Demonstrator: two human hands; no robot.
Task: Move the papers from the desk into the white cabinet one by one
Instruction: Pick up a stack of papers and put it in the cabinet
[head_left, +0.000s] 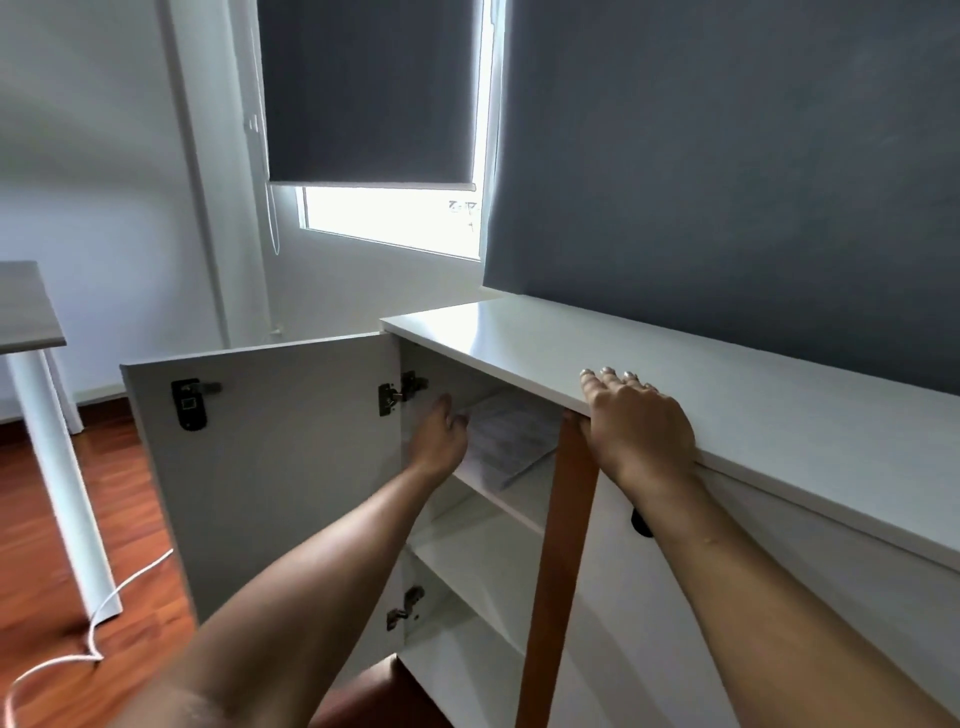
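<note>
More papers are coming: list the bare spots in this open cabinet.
Middle shelf below the papers looks bare. The bottom compartment also looks bare. The top shelf is crowded: the papers lie there, with the left hand at their edge.

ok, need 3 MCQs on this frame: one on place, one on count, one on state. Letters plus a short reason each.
1. Where do the papers lie?
A. top shelf of the cabinet
B. on the floor
C. on top of the cabinet

2. How many hinges show on the open door's edge?
A. one
B. two
C. four

3. What is the right hand doing?
A. gripping a cable
B. resting flat on the cabinet top
C. holding a sheet

Key: 1 A, the sheets sit on the upper shelf by the left hand. 2 B, upper hinge and lower hinge. 3 B, fingers straight over the cabinet top edge.
</note>
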